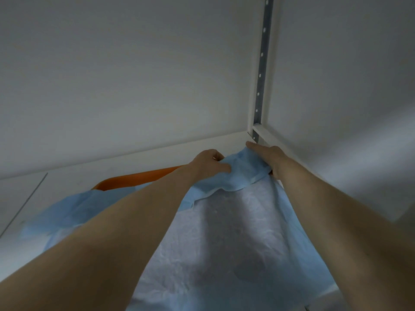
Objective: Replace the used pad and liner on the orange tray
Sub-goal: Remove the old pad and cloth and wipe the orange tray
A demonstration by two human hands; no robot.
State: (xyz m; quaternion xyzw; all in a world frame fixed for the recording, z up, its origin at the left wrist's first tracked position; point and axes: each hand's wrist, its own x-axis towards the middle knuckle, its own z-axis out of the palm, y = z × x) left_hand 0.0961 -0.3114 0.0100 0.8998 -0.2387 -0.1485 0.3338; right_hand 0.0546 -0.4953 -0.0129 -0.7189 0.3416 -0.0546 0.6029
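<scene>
Orange tray (134, 177) shows only as a curved strip of rim at about 8 o'clock from the middle of the view, on the white floor (33, 198) of a white compartment. The rest of it is covered by the pad (224, 232). This pad, pale blue round the border and white and quilted in its middle, spreads from the centre down toward 6 o'clock, with a loose blue flap lying out over the tray's edge toward 8 o'clock. A darker grey patch sits in the white part near 5 o'clock. Both bare forearms reach in from the bottom corners and meet at the pad's far edge. The left hand (207, 162), almost at the centre, has its fingers curled and its thumb laid over the bunched blue border, gripping it. The right hand (268, 157), just beside it at 3 o'clock, lies with fingers stretched nearly straight over the folded blue corner, the fingertips pointing into the rear corner of the compartment. Its thumb is hidden by the fabric, so I cannot tell whether it pinches the pad or only presses on it. A perforated metal strip (261, 63) runs up that corner toward 1 o'clock.
</scene>
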